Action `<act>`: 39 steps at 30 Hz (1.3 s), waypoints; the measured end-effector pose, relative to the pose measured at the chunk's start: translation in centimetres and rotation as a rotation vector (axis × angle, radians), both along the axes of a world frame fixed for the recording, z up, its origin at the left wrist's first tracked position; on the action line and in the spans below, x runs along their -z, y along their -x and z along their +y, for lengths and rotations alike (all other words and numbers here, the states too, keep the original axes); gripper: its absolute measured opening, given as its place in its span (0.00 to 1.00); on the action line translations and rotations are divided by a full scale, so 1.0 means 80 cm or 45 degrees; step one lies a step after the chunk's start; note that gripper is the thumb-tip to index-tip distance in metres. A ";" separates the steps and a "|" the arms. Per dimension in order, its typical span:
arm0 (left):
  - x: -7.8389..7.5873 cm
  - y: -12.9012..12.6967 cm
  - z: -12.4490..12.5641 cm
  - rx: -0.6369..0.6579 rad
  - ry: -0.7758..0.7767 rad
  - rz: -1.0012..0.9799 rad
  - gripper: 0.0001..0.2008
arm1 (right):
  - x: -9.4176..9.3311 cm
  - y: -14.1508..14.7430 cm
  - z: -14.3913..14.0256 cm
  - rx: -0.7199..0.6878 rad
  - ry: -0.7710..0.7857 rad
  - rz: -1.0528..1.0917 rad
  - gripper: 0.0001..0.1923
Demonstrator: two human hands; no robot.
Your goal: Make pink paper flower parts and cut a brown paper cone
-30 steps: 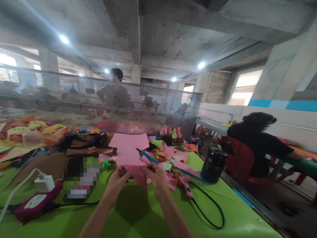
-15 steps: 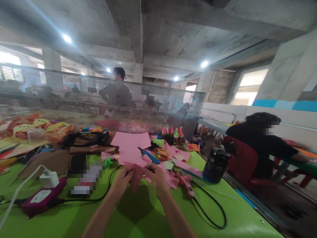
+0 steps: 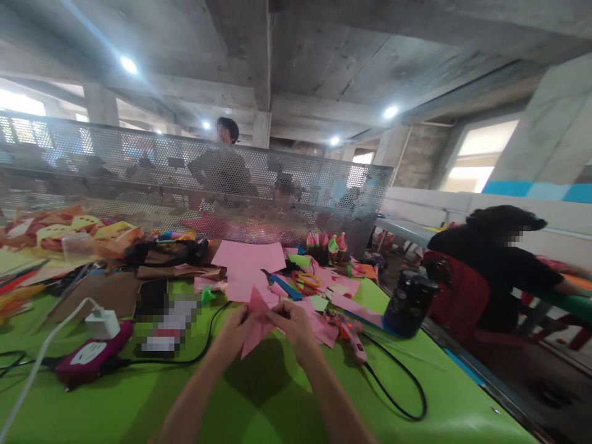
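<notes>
The pink piece [image 3: 257, 320] is up off the tabletop [image 3: 277, 413], between the two hands, with one point toward twelve o'clock and another toward seven. The left hand [image 3: 235, 330] has its fingers clamped on the left side, and the right hand [image 3: 292, 322] pinches the right edge between fingers and thumb. The paper is already cut and bent, so shaping looks partway along; whether any crease is set or any edge glued, I cannot tell. At twelve o'clock lies a larger pink sheet [image 3: 252, 262], touched by neither hand. The glue gun [image 3: 357, 342] rests between three and four o'clock, out of hand, so any gluing with it is not in progress. At two o'clock stand small cones [image 3: 337, 245] that look finished, beyond the pliers [image 3: 309, 283].
</notes>
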State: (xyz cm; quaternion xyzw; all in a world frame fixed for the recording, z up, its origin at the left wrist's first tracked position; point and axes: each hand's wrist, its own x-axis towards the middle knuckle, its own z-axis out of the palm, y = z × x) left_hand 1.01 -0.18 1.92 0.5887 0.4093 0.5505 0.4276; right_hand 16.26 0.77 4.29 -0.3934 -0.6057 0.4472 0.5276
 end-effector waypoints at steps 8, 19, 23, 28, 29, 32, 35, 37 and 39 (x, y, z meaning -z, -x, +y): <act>-0.005 0.001 -0.005 0.183 0.044 0.002 0.21 | 0.003 0.001 -0.001 0.015 -0.024 -0.025 0.10; 0.015 -0.003 -0.004 0.336 0.043 0.191 0.13 | -0.003 -0.003 -0.003 0.014 -0.067 -0.002 0.12; 0.012 -0.004 -0.007 0.405 0.039 0.145 0.13 | 0.002 0.002 -0.002 0.049 -0.091 -0.082 0.14; 0.015 -0.004 -0.009 0.420 0.093 0.198 0.11 | 0.000 0.004 -0.003 0.102 -0.112 -0.050 0.17; 0.016 -0.004 -0.008 0.395 0.098 0.226 0.11 | -0.001 0.004 -0.004 0.095 -0.108 -0.046 0.18; 0.019 -0.004 -0.007 0.376 0.126 0.271 0.12 | -0.004 0.004 -0.007 0.075 -0.138 -0.078 0.17; 0.018 -0.003 -0.009 0.420 0.154 0.270 0.14 | -0.004 0.003 -0.007 0.129 -0.189 -0.130 0.15; 0.014 -0.003 -0.012 0.406 0.157 0.280 0.13 | -0.004 0.002 -0.006 0.196 -0.196 -0.106 0.15; 0.008 -0.004 -0.014 0.410 0.165 0.229 0.13 | -0.005 0.001 -0.005 0.229 -0.195 -0.066 0.14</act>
